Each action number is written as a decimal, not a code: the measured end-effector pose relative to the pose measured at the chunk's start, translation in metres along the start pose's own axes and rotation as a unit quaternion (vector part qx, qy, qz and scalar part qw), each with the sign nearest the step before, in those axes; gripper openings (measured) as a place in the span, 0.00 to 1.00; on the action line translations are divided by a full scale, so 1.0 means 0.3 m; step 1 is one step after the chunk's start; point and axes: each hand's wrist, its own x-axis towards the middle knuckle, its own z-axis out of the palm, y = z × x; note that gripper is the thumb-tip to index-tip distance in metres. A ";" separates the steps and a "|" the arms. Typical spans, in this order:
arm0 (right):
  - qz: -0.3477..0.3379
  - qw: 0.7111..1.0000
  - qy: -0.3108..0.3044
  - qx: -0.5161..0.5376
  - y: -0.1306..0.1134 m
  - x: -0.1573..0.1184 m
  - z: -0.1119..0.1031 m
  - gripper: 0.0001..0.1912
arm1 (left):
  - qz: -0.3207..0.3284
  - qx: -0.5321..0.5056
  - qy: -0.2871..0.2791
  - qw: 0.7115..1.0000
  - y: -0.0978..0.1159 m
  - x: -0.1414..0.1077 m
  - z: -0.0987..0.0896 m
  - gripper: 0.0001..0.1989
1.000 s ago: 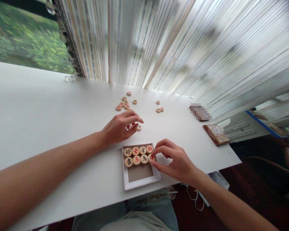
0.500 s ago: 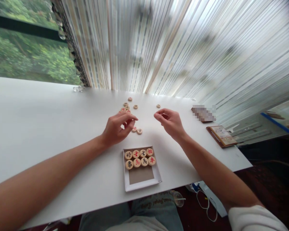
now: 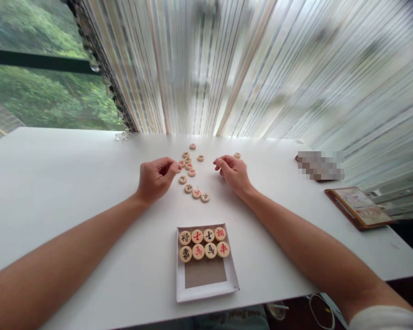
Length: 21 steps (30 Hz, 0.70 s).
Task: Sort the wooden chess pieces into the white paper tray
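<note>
My left hand (image 3: 158, 178) is curled closed left of a loose group of wooden Chinese chess pieces, its fingertips against the group's left edge. A red-marked piece (image 3: 189, 166) lies just right of it, and a black-marked piece (image 3: 182, 179) lies in front. Across a gap, my right hand (image 3: 232, 173) hovers over the table with its fingers bent in; whatever either hand might hold is hidden. Behind the right hand a single piece (image 3: 237, 155) is partly covered. Nearer me, a shallow white box (image 3: 208, 292) holds two rows of face-up pieces in red and black, including a red-marked one (image 3: 223, 250).
The white table (image 3: 86, 183) meets a string curtain (image 3: 206, 68) at the back. On the right lie a brown-edged booklet (image 3: 361, 206) and a blurred-out item (image 3: 320, 166). A small clear object (image 3: 121, 136) sits at the back left.
My left hand has drawn back to the left and closed, uncovering several chess pieces. My right hand has shifted slightly left relative to the pieces. The filled box rows look the same.
</note>
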 end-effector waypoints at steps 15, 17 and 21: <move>-0.021 0.997 -0.046 -0.052 -0.016 -0.024 0.014 0.21 | -0.095 -0.046 0.006 0.994 -0.032 0.012 -0.006 0.14; -0.039 0.994 -0.063 -0.080 -0.023 -0.034 0.018 0.19 | -0.102 -0.042 0.002 0.994 -0.030 0.013 -0.009 0.14; -0.088 0.980 -0.112 -0.139 -0.052 -0.054 0.025 0.15 | -0.112 -0.044 -0.002 0.993 -0.028 0.016 -0.009 0.14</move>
